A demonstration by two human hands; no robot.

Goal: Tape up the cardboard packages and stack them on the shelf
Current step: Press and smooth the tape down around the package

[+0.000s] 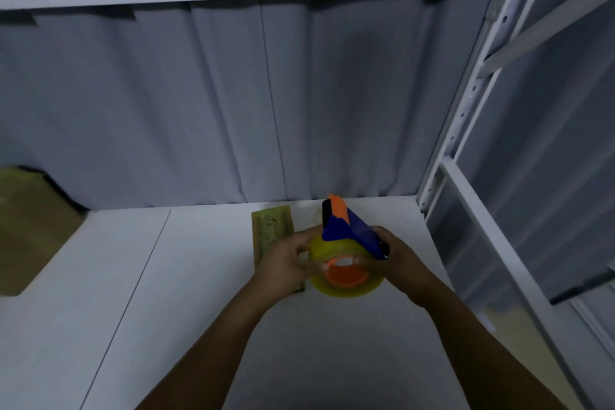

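Left hand, right hand: fingers grasp tape dispenser | shelf post close right

The left edge cuts off our box. Our left grip, blurred, hides the near part of the package, whose markings we cannot read. Our right grip covers the dispenser handle. The bottom edge cuts both our forearms.
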